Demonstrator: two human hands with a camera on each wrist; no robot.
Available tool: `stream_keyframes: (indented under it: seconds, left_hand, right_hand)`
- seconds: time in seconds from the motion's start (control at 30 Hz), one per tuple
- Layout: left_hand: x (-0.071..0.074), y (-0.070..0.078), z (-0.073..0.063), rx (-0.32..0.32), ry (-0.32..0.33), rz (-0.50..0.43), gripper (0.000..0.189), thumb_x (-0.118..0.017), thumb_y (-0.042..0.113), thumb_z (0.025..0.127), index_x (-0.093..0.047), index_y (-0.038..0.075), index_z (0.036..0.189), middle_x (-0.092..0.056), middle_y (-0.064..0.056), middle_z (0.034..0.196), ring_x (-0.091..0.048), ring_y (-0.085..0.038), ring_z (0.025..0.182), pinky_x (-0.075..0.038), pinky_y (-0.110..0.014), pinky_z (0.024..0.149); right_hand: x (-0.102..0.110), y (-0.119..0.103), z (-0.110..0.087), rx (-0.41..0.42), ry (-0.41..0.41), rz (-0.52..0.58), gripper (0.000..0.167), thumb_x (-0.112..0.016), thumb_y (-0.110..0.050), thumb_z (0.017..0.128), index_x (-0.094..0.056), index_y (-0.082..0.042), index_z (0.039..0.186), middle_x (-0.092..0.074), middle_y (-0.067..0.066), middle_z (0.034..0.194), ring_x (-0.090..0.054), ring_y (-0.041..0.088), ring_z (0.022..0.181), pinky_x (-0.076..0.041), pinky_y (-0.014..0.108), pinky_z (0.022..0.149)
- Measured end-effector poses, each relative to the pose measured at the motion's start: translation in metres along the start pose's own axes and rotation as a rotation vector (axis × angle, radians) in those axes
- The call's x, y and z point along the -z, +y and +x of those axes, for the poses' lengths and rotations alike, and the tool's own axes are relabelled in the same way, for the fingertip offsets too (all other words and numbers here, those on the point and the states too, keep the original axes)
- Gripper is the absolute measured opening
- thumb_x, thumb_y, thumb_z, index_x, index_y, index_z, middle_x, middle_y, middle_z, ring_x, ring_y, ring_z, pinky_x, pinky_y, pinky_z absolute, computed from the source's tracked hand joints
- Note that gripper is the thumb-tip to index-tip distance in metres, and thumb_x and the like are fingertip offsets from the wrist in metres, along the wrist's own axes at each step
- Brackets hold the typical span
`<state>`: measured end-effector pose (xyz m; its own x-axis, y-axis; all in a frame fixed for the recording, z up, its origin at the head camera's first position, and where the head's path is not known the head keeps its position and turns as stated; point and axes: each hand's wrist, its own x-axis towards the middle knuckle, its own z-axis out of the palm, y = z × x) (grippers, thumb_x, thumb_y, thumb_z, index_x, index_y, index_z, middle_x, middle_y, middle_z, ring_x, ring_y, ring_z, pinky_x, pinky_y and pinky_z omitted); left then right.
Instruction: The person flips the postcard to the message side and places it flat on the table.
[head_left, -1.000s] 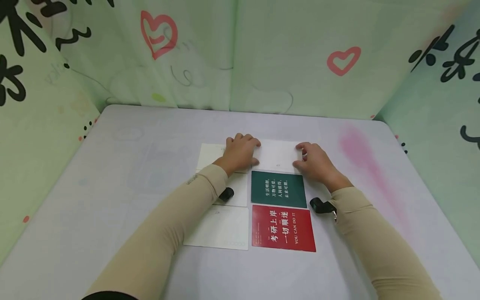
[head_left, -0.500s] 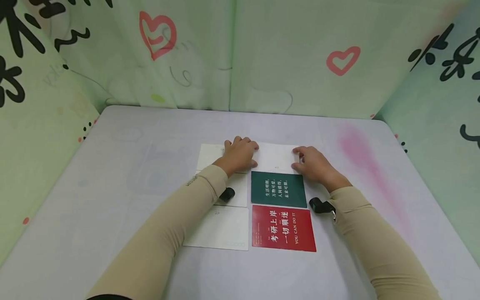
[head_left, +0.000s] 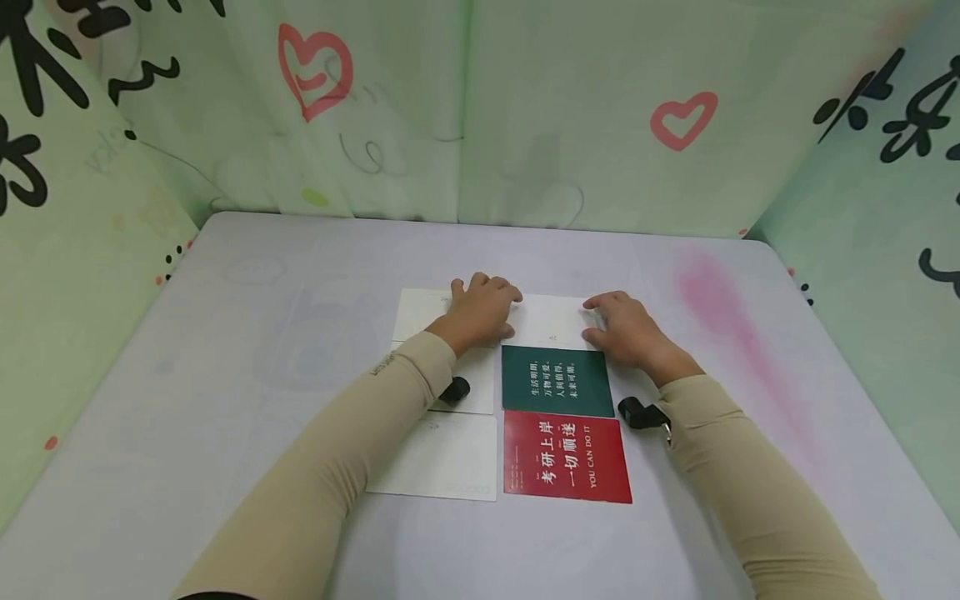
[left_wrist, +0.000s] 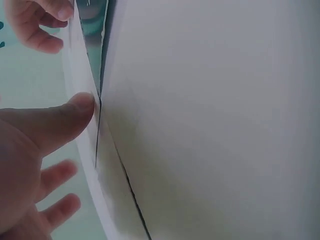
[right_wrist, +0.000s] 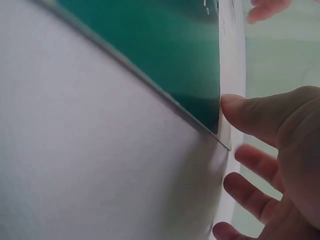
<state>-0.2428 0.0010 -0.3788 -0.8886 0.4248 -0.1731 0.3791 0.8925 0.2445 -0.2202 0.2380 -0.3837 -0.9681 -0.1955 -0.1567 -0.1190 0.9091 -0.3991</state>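
A white postcard [head_left: 551, 319] lies at the far end of the right column, between both hands. My left hand [head_left: 480, 312] is at its left side, fingers spread. In the left wrist view the left thumb [left_wrist: 80, 107] is straight, its tip at the card edges. At the card's right side is my right hand [head_left: 628, 332], thumb and fingers apart. The right wrist view shows the right thumb [right_wrist: 245, 110] against the border between the white postcard and the green postcard [head_left: 555, 382]. The green one has white writing and lies directly nearer than the white one.
A red postcard [head_left: 566, 458] lies nearest in the right column. Left of it is a column of white cards, with a near card [head_left: 442, 458] and a far card [head_left: 420, 310], partly under the left arm. A green curtain [head_left: 525, 125] with hearts borders the white table [head_left: 262, 375].
The white postcard has come down and slid toward me until it borders the green postcard, which has shifted slightly nearer. Both hands moved slightly nearer with it, and their fingers have loosened.
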Motion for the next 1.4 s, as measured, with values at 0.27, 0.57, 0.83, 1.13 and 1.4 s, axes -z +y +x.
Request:
stream_keyframes:
  seconds: [0.27, 0.57, 0.83, 1.13, 1.4]
  left_hand:
    - [-0.004, -0.005, 0.004, -0.007, -0.014, -0.059, 0.052, -0.072, 0.031, 0.094, -0.056, 0.02, 0.142, -0.058, 0.0, 0.141, -0.041, -0.026, 0.131, -0.02, -0.06, 0.11]
    - [0.001, -0.002, 0.0, -0.026, 0.004, -0.113, 0.051, -0.071, 0.027, 0.095, -0.055, 0.021, 0.143, -0.054, -0.001, 0.144, -0.039, -0.026, 0.133, -0.022, -0.058, 0.109]
    - [0.014, 0.012, -0.025, -0.08, 0.066, -0.135, 0.051, -0.076, 0.036, 0.09, -0.061, 0.022, 0.138, -0.058, 0.001, 0.14, -0.043, -0.025, 0.128, -0.027, -0.054, 0.105]
    - [0.003, 0.026, -0.07, -0.206, -0.046, 0.051, 0.064, -0.081, 0.047, 0.082, -0.062, 0.02, 0.137, -0.066, 0.001, 0.128, -0.047, -0.022, 0.123, -0.025, -0.057, 0.107]
    - [-0.014, 0.03, -0.08, -0.234, -0.089, 0.165, 0.066, -0.078, 0.052, 0.082, -0.062, 0.019, 0.137, -0.065, 0.002, 0.129, -0.047, -0.02, 0.123, -0.027, -0.057, 0.108]
  right_hand:
    - [-0.001, 0.002, 0.0, 0.002, -0.006, -0.016, 0.053, -0.064, -0.016, 0.096, -0.047, 0.003, 0.143, -0.044, 0.028, 0.147, -0.04, 0.046, 0.133, -0.033, 0.06, 0.108]
    - [0.001, 0.004, -0.001, 0.031, 0.026, 0.001, 0.053, -0.065, -0.016, 0.096, -0.047, 0.006, 0.141, -0.043, 0.029, 0.146, -0.038, 0.046, 0.134, -0.03, 0.06, 0.11]
    - [0.012, 0.0, -0.031, 0.089, 0.053, 0.048, 0.054, -0.069, -0.019, 0.094, -0.051, 0.005, 0.138, -0.045, 0.027, 0.145, -0.04, 0.046, 0.133, -0.033, 0.061, 0.107]
    - [0.005, -0.003, -0.07, 0.206, -0.01, -0.06, 0.063, -0.083, -0.02, 0.082, -0.058, 0.004, 0.134, -0.059, 0.024, 0.129, -0.051, 0.044, 0.119, -0.048, 0.058, 0.095]
    - [-0.008, -0.005, -0.09, 0.264, -0.019, -0.131, 0.067, -0.087, -0.027, 0.076, -0.06, 0.003, 0.13, -0.061, 0.022, 0.123, -0.053, 0.043, 0.115, -0.053, 0.054, 0.086]
